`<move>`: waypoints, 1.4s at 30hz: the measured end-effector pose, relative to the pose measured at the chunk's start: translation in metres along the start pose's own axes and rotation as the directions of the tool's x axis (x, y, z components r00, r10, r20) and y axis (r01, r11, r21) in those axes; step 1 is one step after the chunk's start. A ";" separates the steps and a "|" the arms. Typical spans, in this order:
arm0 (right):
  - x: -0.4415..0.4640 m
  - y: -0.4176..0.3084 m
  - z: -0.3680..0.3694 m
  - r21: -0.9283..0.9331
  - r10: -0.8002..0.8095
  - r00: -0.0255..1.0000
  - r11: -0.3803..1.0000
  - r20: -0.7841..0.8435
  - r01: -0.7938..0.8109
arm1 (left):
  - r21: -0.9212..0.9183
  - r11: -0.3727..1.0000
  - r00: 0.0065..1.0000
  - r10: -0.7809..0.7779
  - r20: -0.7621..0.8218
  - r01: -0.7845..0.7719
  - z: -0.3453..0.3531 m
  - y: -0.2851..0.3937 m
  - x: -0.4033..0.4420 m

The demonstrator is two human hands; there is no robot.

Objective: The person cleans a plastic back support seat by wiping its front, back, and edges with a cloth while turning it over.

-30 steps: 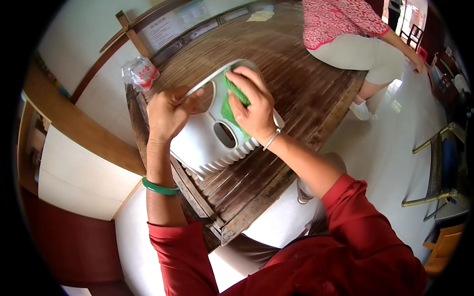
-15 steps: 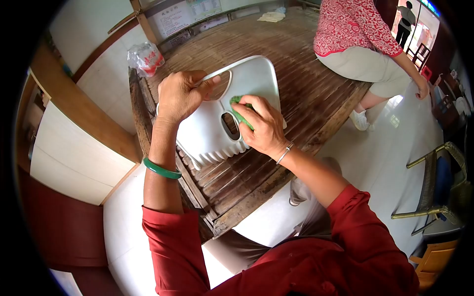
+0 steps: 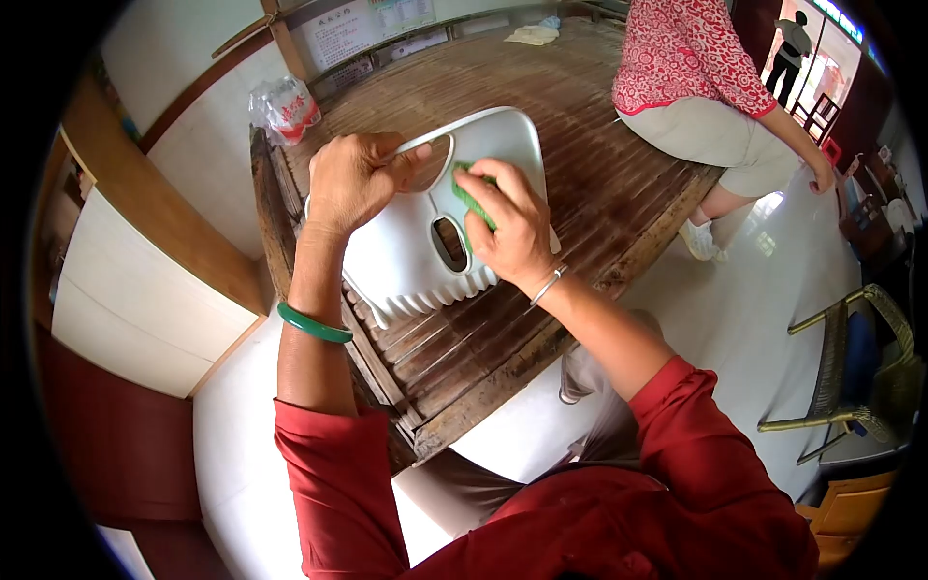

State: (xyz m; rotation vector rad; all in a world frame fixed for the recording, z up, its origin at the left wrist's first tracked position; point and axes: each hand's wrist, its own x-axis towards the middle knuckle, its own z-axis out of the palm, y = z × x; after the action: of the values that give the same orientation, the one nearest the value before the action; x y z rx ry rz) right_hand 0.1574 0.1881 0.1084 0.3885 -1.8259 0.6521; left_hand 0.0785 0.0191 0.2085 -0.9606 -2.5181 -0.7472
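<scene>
A white plastic piece with oval cut-outs and a wavy lower edge rests tilted on the slatted wooden platform; I cannot tell what it is part of. My left hand is closed around its upper-left rim, beside the larger opening. In my right hand is a green scouring pad, pressed against the plastic surface to the right of the cut-outs. My fingers cover part of the pad.
A clear plastic bag with red print lies at the platform's back-left corner. Another person sits on the right edge. A folded cloth lies at the back. On the floor at right stands a chair; a pale cabinet is at left.
My right hand has moved slightly up with the scouring pad across the plastic. My left hand keeps its grip on the rim. The camera view has shifted a little.
</scene>
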 end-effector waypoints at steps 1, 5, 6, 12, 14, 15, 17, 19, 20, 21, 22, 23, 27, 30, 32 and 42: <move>-0.003 -0.003 -0.002 -0.032 -0.018 0.999 0.999 0.031 0.019 | -0.034 0.999 1.000 0.012 -0.006 -0.012 0.000 -0.001 0.002; -0.015 0.000 -0.015 -0.017 -0.069 0.988 0.997 0.136 0.072 | -0.026 1.000 1.000 0.014 0.011 -0.014 0.000 0.005 0.001; -0.016 0.002 -0.019 -0.017 -0.069 0.989 0.997 0.133 0.072 | 0.002 1.000 1.000 0.018 0.010 -0.018 0.000 0.008 0.000; 0.006 0.013 -0.032 0.048 -0.053 0.998 0.997 -0.040 0.055 | -0.011 0.999 0.999 -0.048 0.009 0.048 -0.001 0.007 0.000; 0.019 0.013 -0.028 0.039 -0.044 0.997 0.998 -0.069 0.047 | 0.054 0.997 0.998 -0.058 0.030 0.056 -0.003 0.009 0.001; 0.022 0.014 -0.018 0.016 -0.052 0.993 0.998 -0.102 0.054 | 0.023 0.999 0.999 -0.035 0.036 0.034 -0.003 0.012 0.000; 0.021 0.011 -0.004 0.016 -0.047 0.991 0.999 -0.127 0.050 | -0.050 0.998 0.999 -0.026 0.023 0.027 0.000 0.004 0.001; 0.007 0.008 0.007 0.030 -0.078 0.997 0.996 -0.026 0.079 | -0.116 0.991 0.998 -0.060 0.013 0.061 -0.002 0.004 -0.001; -0.005 0.004 0.008 0.016 -0.098 0.993 0.995 0.063 0.097 | -0.116 0.991 0.998 -0.066 0.021 0.068 -0.001 0.005 -0.002; -0.012 0.002 0.007 -0.005 -0.101 0.991 0.995 0.092 0.102 | -0.058 0.997 0.999 -0.041 0.007 0.042 0.000 0.006 -0.001; -0.015 0.002 0.005 -0.002 -0.105 0.990 0.994 0.094 0.106 | 0.001 1.000 1.000 -0.016 -0.011 0.016 0.000 0.007 0.001; -0.019 0.003 0.000 0.039 -0.090 0.990 0.996 0.110 0.086 | 0.048 0.999 1.000 0.003 -0.011 -0.002 0.002 0.008 0.002; -0.042 0.008 -0.028 0.117 -0.028 0.976 0.993 0.214 0.003 | 0.026 1.000 1.000 -0.010 -0.013 0.011 0.004 0.010 0.003; -0.070 0.009 -0.053 0.119 0.036 0.935 0.989 0.353 -0.083 | 0.047 0.999 1.000 -0.002 -0.026 0.003 0.001 0.011 -0.003; -0.091 0.023 -0.065 0.032 0.222 0.856 0.963 0.467 -0.268 | 0.062 0.996 0.998 -0.055 -0.027 0.057 0.000 0.007 0.000; 0.025 0.045 -0.059 -0.009 0.051 0.995 0.999 -0.085 -0.052 | 0.045 0.999 0.998 -0.019 -0.053 0.022 0.001 0.007 -0.003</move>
State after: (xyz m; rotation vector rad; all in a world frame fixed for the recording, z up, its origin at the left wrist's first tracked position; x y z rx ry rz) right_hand 0.1686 0.2611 0.1357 0.3031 -1.7627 0.6838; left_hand 0.0855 0.0219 0.2088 -0.8899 -2.4922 -0.7079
